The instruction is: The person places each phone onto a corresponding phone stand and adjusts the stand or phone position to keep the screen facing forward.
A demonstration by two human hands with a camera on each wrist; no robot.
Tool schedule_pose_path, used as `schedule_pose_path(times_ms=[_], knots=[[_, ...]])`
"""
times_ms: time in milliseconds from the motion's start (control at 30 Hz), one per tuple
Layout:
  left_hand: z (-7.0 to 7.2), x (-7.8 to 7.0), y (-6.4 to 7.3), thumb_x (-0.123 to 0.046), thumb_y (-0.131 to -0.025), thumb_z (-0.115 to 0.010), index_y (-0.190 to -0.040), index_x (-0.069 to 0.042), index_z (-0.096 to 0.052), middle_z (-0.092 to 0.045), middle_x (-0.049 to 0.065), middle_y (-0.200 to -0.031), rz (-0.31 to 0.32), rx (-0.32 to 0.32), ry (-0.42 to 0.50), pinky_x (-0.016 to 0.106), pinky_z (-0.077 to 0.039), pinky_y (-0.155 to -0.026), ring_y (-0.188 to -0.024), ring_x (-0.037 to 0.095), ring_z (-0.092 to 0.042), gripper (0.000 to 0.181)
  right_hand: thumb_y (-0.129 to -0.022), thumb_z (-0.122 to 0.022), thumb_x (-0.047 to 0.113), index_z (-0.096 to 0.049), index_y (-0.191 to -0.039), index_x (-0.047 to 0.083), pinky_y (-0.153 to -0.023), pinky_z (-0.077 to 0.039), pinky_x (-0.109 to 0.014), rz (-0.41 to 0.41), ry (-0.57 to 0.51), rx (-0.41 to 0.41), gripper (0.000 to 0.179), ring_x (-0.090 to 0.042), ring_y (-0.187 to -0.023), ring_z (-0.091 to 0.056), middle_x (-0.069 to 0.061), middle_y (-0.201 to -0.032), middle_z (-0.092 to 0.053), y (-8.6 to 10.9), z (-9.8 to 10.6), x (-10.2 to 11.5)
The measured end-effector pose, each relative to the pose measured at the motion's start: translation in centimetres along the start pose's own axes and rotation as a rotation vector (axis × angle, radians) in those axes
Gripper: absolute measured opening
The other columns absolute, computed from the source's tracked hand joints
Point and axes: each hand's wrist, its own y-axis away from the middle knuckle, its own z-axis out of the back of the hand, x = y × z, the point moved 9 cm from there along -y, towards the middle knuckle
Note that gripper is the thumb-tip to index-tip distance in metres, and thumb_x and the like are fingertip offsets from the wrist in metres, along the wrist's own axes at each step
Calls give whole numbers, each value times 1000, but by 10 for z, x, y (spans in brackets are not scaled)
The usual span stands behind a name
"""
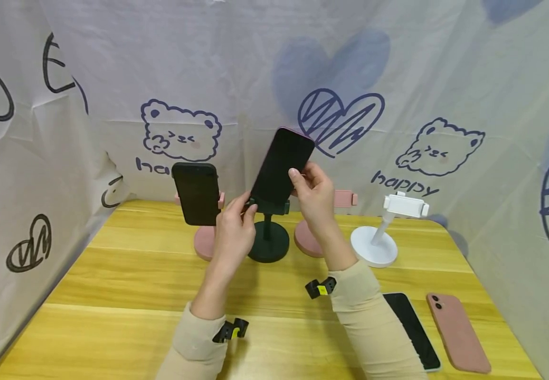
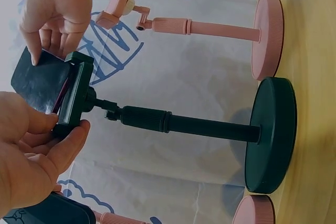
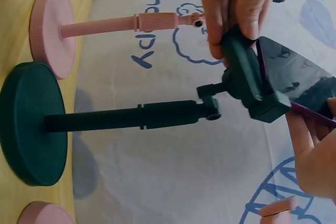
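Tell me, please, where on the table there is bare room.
Bare: the table left of the left sleeve, and between both sleeves before the green stand. Crowded: the back, from left pink stand to white stand, and front right, with dark phone and pink phone.

A person's left hand (image 3: 239,3) pinches the clamp (image 3: 244,74) of a dark green stand (image 3: 168,115) as the right hand (image 3: 319,163) grips a purple-edged phone (image 3: 302,74) at it, a pink stand (image 3: 107,25) alongside on the counter (image 3: 18,30), doodled cloth (image 3: 157,171) behind.
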Motion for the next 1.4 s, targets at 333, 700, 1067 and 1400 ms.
schedule_pose_path(times_ms=[333, 700, 1067, 1400], knots=[[-2, -2, 0, -2, -104, -60, -139, 6, -61, -66, 24, -132, -54, -4, 0, 47, -59, -95, -113, 36, -70, 36, -105, -58, 4, -59, -125, -8, -87, -62, -36, -60, -27, 62, 23, -17, -97, -73, -21, -111, -70, 1, -5, -14], [-1, -3, 0, 0, -103, -61, -137, 7, -63, -67, 23, -131, -88, -17, -3, 47, -61, -92, -109, 36, -71, 34, -102, -62, -1, -51, -131, -8, -88, -61, -29, -26, 42, 161, 32, -10, -92, -71, -29, -121, -68, 1, -9, -19], [5, -4, 2, 0, -100, -66, -131, 9, -66, -70, 25, -120, -107, -58, 30, 45, -62, -88, -99, 33, -74, 33, -101, -61, -5, -48, -136, -10, -87, -61, -25, 52, 80, 237, 37, -12, -96, -68, -29, -126, -67, 0, -8, -16], [6, -6, 1, 1, -98, -67, -128, 11, -67, -71, 25, -117, -144, -64, 17, 44, -63, -86, -94, 33, -74, 31, -102, -59, -5, -45, -139, -9, -94, -60, -33, 53, 71, 285, 40, -17, -107, -69, -29, -130, -65, -3, -8, -18]])
